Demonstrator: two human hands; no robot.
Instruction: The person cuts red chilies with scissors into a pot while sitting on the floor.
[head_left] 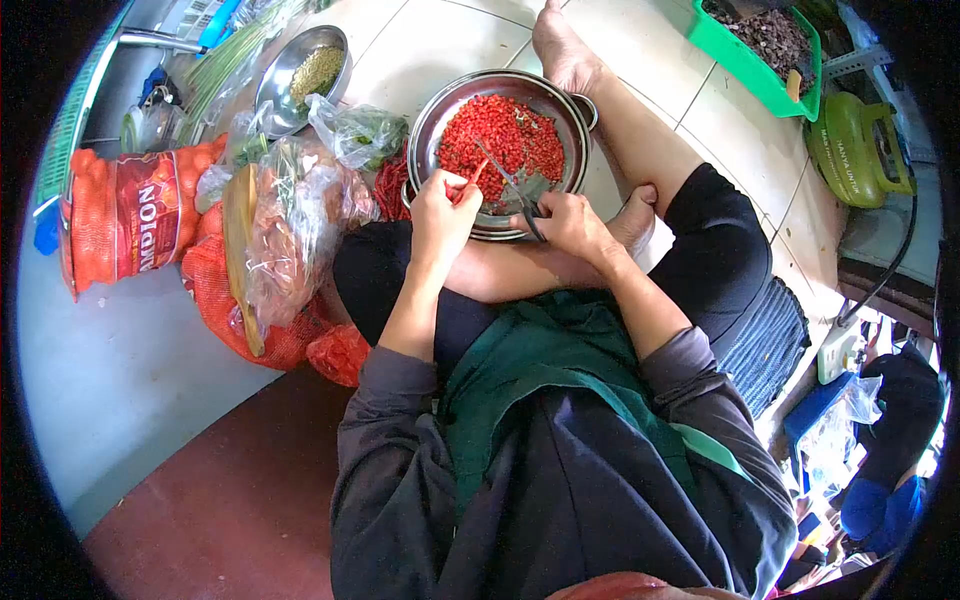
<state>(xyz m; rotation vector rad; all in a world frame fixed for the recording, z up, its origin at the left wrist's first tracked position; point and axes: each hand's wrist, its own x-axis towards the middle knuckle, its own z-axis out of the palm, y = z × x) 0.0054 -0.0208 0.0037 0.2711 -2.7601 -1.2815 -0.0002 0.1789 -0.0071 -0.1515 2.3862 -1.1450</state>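
Note:
My left hand (442, 215) is closed on a red chili (480, 172), pinched over the near left side of a steel pot (586, 165). In my right hand (570, 225) is a pair of scissors (512, 185), its blades pointing up and left over the pot toward the chili. Chopped red chilies (500, 130) fill much of the pot's bottom. The pot stands on the floor between my folded legs. Whether the blades touch the chili I cannot tell.
To the left lie a red net sack (150, 215), a plastic bag (295, 230) and a bag of greens (360, 130). A metal bowl (340, 75) of small greenish pieces stands behind them. At right are a green basket (812, 90) and a green gas cylinder (850, 150).

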